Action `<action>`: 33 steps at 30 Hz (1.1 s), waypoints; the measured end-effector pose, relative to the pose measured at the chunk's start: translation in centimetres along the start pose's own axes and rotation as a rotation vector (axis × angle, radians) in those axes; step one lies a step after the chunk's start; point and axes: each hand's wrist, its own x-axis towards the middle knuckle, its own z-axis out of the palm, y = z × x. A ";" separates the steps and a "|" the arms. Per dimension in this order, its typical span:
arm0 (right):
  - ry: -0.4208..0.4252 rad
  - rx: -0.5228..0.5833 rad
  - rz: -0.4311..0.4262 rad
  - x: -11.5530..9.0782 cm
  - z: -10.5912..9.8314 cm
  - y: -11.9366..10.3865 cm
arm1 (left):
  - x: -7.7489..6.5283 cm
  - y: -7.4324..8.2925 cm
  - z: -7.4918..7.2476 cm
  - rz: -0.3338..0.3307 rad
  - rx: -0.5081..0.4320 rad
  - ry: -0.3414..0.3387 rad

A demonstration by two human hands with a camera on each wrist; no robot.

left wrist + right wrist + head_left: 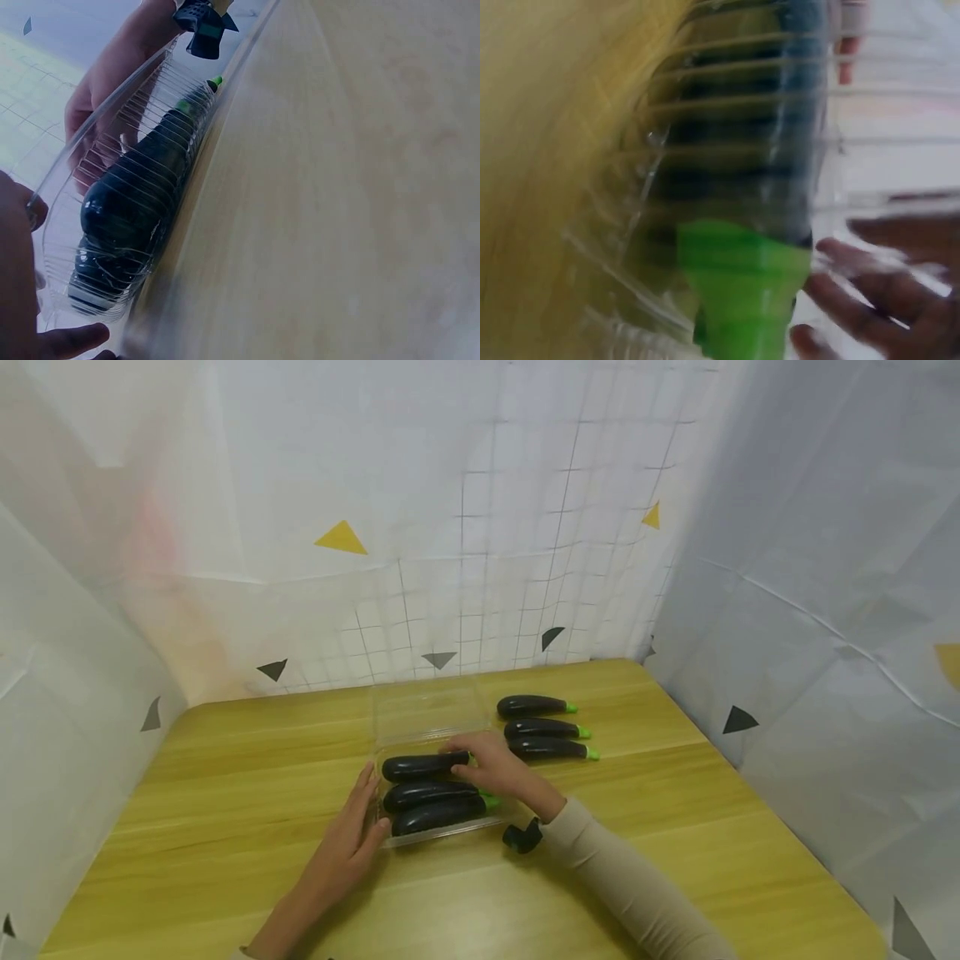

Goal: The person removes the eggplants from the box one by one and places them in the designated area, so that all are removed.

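Note:
In the head view, a clear plastic clamshell box [442, 837] lies with its lid [427, 706] folded back, holding three dark eggplants side by side. My right hand [491, 764] reaches over the box's right side and grips the farthest eggplant [412, 767] near its stem end. Along the box's left wall rests my left hand [345, 839], fingers straight and thumb at the front corner. The left wrist view has the nearest eggplant [142, 187] showing through the ribbed wall. A blurred green stem cap [742, 270] fills the lower right wrist view.
Three more eggplants [543, 728] lie on the wooden table [247, 793] right of the lid, green stems pointing right. A small black object [522, 837] appears by the right wrist. White sheets [300, 460] with coloured triangles enclose the table at the back and sides.

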 end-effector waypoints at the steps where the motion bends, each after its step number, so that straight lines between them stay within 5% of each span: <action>1: -0.009 -0.006 0.002 0.0 0.1 0.0 | 0.0 0.0 0.0 0.001 -0.001 0.003; 11: -0.101 -0.129 -0.014 0.3 0.8 0.2 | 0.0 -0.1 0.1 0.015 -0.009 0.009; 33: -0.093 -0.087 0.082 0.0 1.3 0.2 | 0.0 -0.1 0.0 0.006 0.007 0.002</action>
